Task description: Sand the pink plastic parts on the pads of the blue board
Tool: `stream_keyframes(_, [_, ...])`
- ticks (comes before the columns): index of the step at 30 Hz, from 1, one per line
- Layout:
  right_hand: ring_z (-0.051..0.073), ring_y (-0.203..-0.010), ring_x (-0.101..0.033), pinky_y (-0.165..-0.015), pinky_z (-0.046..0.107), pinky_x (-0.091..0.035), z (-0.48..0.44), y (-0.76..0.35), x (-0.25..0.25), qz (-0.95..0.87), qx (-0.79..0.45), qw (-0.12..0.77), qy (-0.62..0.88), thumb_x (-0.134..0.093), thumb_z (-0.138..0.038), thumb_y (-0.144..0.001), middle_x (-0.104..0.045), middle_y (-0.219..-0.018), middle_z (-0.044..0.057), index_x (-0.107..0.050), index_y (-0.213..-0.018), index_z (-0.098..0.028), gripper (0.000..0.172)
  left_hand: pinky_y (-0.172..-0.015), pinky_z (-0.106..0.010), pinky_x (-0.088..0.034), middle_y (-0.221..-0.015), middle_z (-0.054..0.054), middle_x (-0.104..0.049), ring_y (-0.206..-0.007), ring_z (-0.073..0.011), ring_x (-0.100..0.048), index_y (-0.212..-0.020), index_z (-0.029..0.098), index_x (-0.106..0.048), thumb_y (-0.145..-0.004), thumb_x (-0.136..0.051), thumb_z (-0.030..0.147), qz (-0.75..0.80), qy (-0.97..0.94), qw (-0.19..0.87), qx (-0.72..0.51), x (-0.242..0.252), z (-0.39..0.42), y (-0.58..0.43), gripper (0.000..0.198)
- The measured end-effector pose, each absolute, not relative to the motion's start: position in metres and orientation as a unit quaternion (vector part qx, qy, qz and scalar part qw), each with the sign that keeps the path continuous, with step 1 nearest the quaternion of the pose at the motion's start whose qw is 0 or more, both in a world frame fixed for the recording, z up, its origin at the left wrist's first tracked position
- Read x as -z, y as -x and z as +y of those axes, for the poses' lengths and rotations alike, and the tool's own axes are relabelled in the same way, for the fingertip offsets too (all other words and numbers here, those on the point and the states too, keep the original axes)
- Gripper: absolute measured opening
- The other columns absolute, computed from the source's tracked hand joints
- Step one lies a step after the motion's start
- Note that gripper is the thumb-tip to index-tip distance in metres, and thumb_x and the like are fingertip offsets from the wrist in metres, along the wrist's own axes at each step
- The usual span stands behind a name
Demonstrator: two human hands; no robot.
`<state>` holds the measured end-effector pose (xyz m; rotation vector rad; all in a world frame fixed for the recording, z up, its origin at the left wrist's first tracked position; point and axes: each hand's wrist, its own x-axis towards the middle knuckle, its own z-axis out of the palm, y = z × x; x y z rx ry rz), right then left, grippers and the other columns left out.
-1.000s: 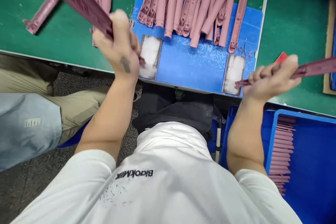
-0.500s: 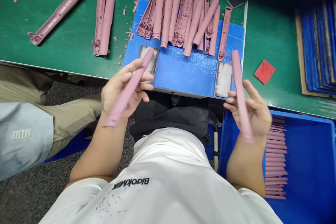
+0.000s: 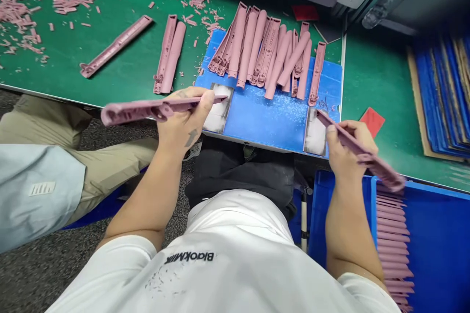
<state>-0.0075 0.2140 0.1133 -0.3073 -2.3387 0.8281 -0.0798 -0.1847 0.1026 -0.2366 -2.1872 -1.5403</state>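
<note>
My left hand (image 3: pixel 189 120) is closed around a long pink plastic shell (image 3: pixel 137 111), its hollow ribbed side showing and its narrow end over a grey abrasive-looking pad (image 3: pixel 219 116). In my right hand (image 3: pixel 348 149) is a second pink plastic shell (image 3: pixel 380 168), also hollow side up, its thin tip by the other grey pad (image 3: pixel 315 132). Both pads lie on a blue board (image 3: pixel 268 124) dusted with pale powder. Behind them, several more pink shells (image 3: pixel 264 54) are heaped on the board, some hollow side up, some smooth side up.
Loose shells (image 3: pixel 113 46) and pink scraps (image 3: pixel 18 19) lie on the green table (image 3: pixel 125 0). A blue bin (image 3: pixel 440 234) at my right holds a row of pink shells (image 3: pixel 394 239). A red square (image 3: pixel 372 121) and stacked blue sheets (image 3: pixel 440 78) are at right. Another person's legs (image 3: pixel 106 156) are at left.
Both shells have been turned from smooth side to hollow side up, and their outer ends have swung outward. The hands have rolled over with them. The view has tilted up a little.
</note>
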Motion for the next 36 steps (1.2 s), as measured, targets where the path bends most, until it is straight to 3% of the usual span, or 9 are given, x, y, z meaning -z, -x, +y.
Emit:
stream_keyframes(2, [0.03,-0.09,-0.072,-0.095,0.056,-0.064,0.227,0.043,-0.109,-0.87,-0.311,0.377,0.06,-0.067,-0.059,-0.088,-0.065,-0.086,0.007,-0.056,-0.084,-0.028,0.032,-0.097,-0.044,-0.059,-0.095,-0.005,-0.067,-0.097,-0.0225,-0.068,-0.084,0.023,-0.077,-0.105,-0.078,0.073,-0.768,0.13,0.268,0.567,-0.099,-0.176,0.111,0.054])
stream_keyframes(5, [0.025,-0.077,-0.067,-0.083,0.052,-0.064,0.24,0.088,-0.105,-0.792,-0.491,0.363,0.017,-0.056,-0.063,-0.094,-0.058,-0.077,0.005,-0.046,-0.085,-0.033,0.033,-0.073,-0.039,-0.053,-0.071,-0.001,-0.048,-0.071,-0.0166,-0.052,-0.066,0.027,-0.049,-0.102,-0.071,0.083,-0.669,0.132,0.232,0.694,-0.094,-0.155,0.155,0.07])
stream_keyframes(10, [0.011,-0.045,-0.016,-0.044,0.034,-0.03,0.214,0.092,-0.098,-0.692,-0.643,0.319,0.083,-0.06,-0.082,-0.098,-0.013,-0.054,-0.011,-0.024,-0.071,-0.033,0.066,-0.053,-0.034,-0.013,-0.058,0.007,-0.009,-0.053,-0.013,-0.01,-0.068,0.029,-0.022,-0.101,-0.074,0.055,-0.604,-0.002,0.184,0.776,-0.097,-0.135,0.153,0.067])
stream_keyframes(13, [0.009,-0.045,-0.011,-0.042,0.031,-0.022,0.198,0.09,-0.094,-0.678,-0.649,0.33,0.103,-0.07,-0.084,-0.095,-0.011,-0.056,-0.012,-0.023,-0.071,-0.033,0.073,-0.053,-0.035,-0.015,-0.062,0.008,-0.01,-0.052,-0.0119,-0.015,-0.075,0.029,-0.021,-0.104,-0.071,0.067,-0.616,-0.053,0.19,0.763,-0.101,-0.134,0.153,0.069])
stream_keyframes(17, [0.013,-0.053,-0.025,-0.051,0.038,-0.041,0.203,0.114,-0.089,-0.718,-0.585,0.348,0.146,-0.045,-0.103,-0.096,-0.017,-0.058,-0.007,-0.031,-0.076,-0.038,0.069,-0.058,-0.031,-0.023,-0.07,0.003,-0.01,-0.058,-0.0124,-0.034,-0.082,0.027,-0.02,-0.12,-0.046,0.069,-0.637,-0.09,0.191,0.742,-0.097,-0.13,0.176,0.062])
stream_keyframes(22, [0.015,-0.051,-0.022,-0.049,0.039,-0.038,0.201,0.132,-0.088,-0.715,-0.577,0.357,0.171,-0.043,-0.106,-0.094,-0.013,-0.06,-0.008,-0.027,-0.077,-0.036,0.074,-0.053,-0.034,-0.021,-0.065,0.003,-0.011,-0.055,-0.0155,-0.029,-0.079,0.028,-0.021,-0.112,-0.064,0.055,-0.629,-0.037,0.185,0.755,-0.091,-0.121,0.181,0.06])
stream_keyframes(26, [0.013,-0.051,-0.013,-0.046,0.036,-0.029,0.191,0.132,-0.092,-0.7,-0.588,0.375,0.154,-0.05,-0.098,-0.097,-0.011,-0.06,-0.009,-0.02,-0.075,-0.036,0.073,-0.052,-0.032,-0.018,-0.062,0.005,-0.007,-0.051,-0.0122,-0.016,-0.076,0.027,-0.017,-0.117,-0.052,0.062,-0.625,-0.051,0.216,0.749,-0.096,-0.117,0.183,0.064])
stream_keyframes(33, [0.01,-0.05,-0.013,-0.048,0.033,-0.027,0.191,0.116,-0.093,-0.672,-0.619,0.387,0.123,-0.061,-0.092,-0.098,-0.01,-0.06,-0.011,-0.022,-0.073,-0.037,0.072,-0.054,-0.031,-0.018,-0.062,0.006,-0.009,-0.052,-0.0089,-0.028,-0.076,0.027,-0.019,-0.113,-0.058,0.066,-0.631,-0.026,0.216,0.744,-0.098,-0.119,0.172,0.067])
stream_keyframes(36, [0.012,-0.049,-0.013,-0.046,0.034,-0.026,0.193,0.107,-0.096,-0.708,-0.623,0.303,0.136,-0.071,-0.09,-0.093,-0.009,-0.06,-0.01,-0.022,-0.074,-0.035,0.076,-0.054,-0.033,-0.017,-0.061,0.005,-0.011,-0.054,-0.0114,-0.026,-0.074,0.027,-0.021,-0.105,-0.076,0.053,-0.611,-0.037,0.096,0.785,-0.1,-0.125,0.16,0.069])
